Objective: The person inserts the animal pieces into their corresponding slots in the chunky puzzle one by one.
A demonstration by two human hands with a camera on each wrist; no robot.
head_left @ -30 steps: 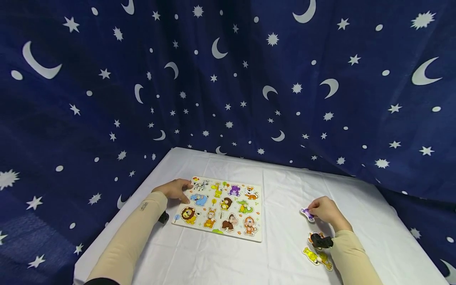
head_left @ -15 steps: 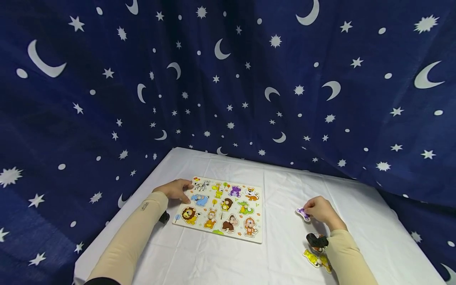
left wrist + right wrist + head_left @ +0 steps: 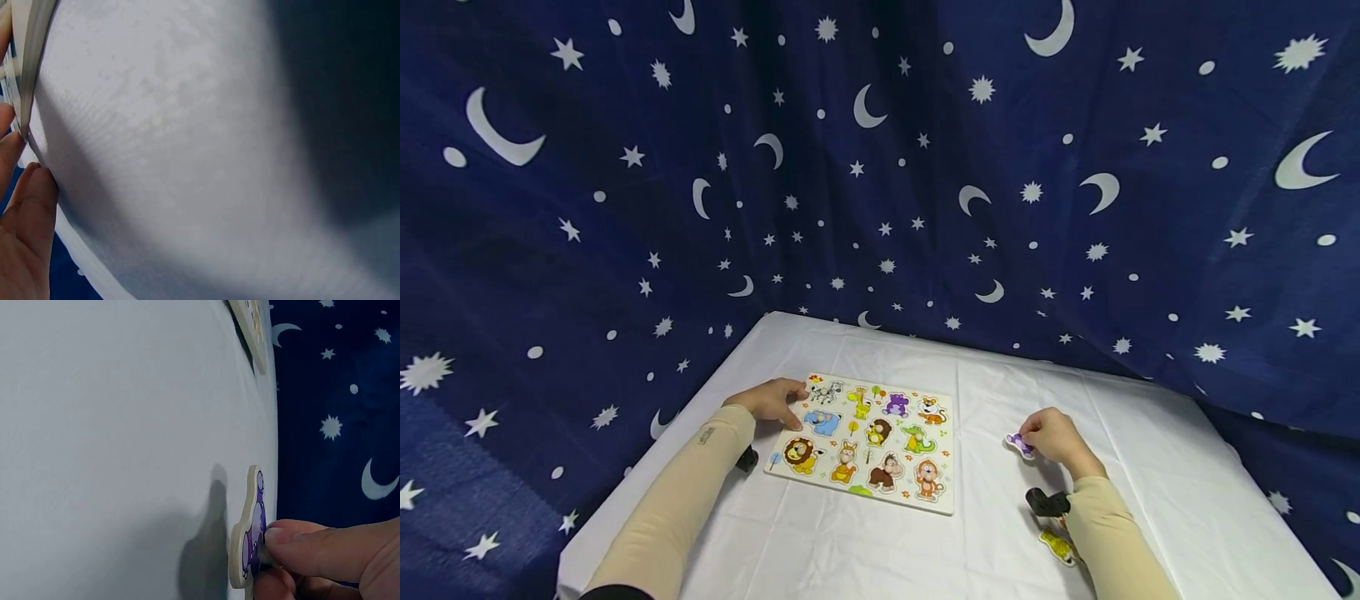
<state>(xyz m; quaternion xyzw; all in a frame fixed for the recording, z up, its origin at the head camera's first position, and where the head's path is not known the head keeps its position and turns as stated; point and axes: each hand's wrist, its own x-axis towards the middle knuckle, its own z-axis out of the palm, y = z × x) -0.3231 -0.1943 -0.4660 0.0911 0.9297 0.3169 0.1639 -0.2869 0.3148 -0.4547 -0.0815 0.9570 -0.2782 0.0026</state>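
My right hand pinches a purple hippo puzzle piece between thumb and fingertips, to the right of the puzzle board. In the right wrist view the hippo piece stands on edge to the camera, held from its printed face, its shadow falling on the white cloth. My left hand rests at the board's left edge, thumb and fingers spread along it. The left wrist view catches only the fingers at the edge of the board. Colourful animals, among them a zebra, a lion and a crocodile, cover the board.
A yellow puzzle piece lies on the white tablecloth below my right wrist, with an orange-marked piece mostly hidden behind the black wrist camera. A dark blue curtain with moons and stars hangs behind the table.
My right hand has moved left toward the board with the purple hippo piece, and its forearm now covers more of the loose pieces. The left hand has stayed at the board's edge.
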